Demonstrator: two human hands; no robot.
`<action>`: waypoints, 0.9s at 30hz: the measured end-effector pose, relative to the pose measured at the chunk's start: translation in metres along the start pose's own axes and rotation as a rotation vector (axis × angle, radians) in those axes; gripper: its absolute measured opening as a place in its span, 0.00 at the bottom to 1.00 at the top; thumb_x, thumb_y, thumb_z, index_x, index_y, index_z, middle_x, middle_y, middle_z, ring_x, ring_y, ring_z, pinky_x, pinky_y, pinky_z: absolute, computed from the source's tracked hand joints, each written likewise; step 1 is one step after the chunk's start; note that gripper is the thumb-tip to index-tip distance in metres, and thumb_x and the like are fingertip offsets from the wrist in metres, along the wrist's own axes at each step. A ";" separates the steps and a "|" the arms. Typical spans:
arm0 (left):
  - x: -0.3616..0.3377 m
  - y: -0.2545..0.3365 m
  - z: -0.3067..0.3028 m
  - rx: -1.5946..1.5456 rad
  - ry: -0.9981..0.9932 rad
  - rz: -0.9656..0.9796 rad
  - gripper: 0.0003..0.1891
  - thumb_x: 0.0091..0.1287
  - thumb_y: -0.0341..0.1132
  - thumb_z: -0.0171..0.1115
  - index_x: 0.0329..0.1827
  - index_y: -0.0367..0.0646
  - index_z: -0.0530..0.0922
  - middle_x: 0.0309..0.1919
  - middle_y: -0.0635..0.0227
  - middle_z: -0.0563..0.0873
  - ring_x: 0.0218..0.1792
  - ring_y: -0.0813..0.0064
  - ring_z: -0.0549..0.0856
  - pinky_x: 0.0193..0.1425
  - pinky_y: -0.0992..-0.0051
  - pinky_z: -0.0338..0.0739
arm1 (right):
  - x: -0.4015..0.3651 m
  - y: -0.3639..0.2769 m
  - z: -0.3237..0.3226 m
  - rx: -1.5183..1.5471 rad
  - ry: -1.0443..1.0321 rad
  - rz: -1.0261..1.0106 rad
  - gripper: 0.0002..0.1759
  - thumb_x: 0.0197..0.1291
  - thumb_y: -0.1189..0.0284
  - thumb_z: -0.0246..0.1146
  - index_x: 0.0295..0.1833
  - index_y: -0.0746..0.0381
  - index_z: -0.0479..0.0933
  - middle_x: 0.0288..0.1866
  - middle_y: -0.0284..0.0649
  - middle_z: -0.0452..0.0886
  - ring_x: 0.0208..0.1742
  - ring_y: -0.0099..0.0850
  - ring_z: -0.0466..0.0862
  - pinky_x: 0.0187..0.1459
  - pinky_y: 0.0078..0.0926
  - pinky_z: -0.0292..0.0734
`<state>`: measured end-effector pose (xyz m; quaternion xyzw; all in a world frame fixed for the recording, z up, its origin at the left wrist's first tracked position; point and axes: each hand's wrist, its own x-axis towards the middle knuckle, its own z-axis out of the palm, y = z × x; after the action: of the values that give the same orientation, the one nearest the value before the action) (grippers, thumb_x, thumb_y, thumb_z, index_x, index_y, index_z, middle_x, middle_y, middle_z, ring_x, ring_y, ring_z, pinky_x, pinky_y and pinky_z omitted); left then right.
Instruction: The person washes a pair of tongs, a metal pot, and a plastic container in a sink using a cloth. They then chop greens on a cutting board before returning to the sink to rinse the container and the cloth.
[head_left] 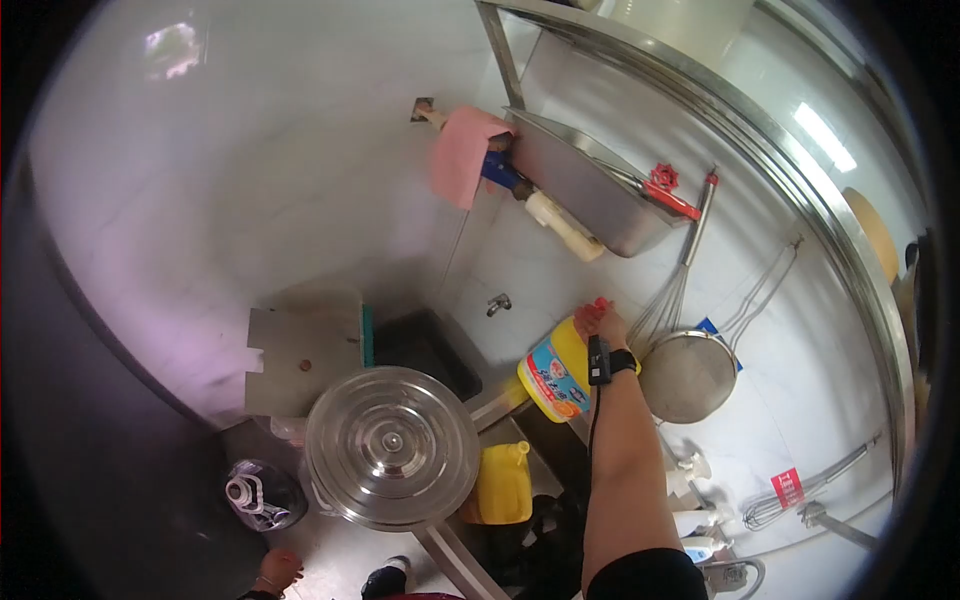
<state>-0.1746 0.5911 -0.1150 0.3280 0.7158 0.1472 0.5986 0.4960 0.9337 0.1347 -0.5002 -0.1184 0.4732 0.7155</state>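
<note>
My right hand is closed round the top of a yellow jug with a blue and orange label, by its red cap. The jug stands tilted near the wall, behind the sink edge. A black band with a small device is on my right wrist. Low in the view, my left hand hangs over the floor, its fingers curled; whether it holds anything cannot be made out. Nearest to it is a clear bottle with a handle. A second yellow jug stands beside a large pot with a clear lid.
A strainer and a whisk hang on the wall at right. Above are a metal tray and a pink cloth. A dark bin sits behind the pot, and a metal shelf frame curves overhead.
</note>
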 end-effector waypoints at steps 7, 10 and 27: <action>0.013 -0.056 -0.019 -0.046 0.026 -0.145 0.05 0.60 0.32 0.59 0.34 0.40 0.77 0.24 0.60 0.84 0.22 0.70 0.85 0.22 0.72 0.80 | 0.002 0.005 -0.004 -0.002 -0.057 -0.034 0.15 0.69 0.54 0.45 0.38 0.52 0.70 0.28 0.43 0.76 0.27 0.41 0.79 0.27 0.38 0.77; 0.013 -0.040 -0.007 -0.041 0.019 -0.105 0.04 0.59 0.30 0.61 0.33 0.42 0.75 0.24 0.60 0.84 0.21 0.69 0.84 0.20 0.72 0.78 | -0.009 0.000 0.012 -0.004 -0.029 -0.024 0.13 0.68 0.56 0.45 0.36 0.52 0.67 0.24 0.41 0.72 0.22 0.38 0.74 0.23 0.35 0.72; 0.001 -0.041 0.003 0.088 -0.042 -0.079 0.05 0.61 0.31 0.59 0.36 0.39 0.74 0.26 0.58 0.83 0.26 0.65 0.86 0.22 0.70 0.80 | -0.032 0.023 0.006 0.026 0.053 -0.106 0.26 0.67 0.47 0.45 0.28 0.57 0.69 0.26 0.43 0.76 0.23 0.39 0.76 0.26 0.36 0.75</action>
<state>-0.1840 0.5604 -0.1413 0.3283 0.7214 0.0849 0.6039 0.4623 0.9128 0.1283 -0.4963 -0.1196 0.4225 0.7489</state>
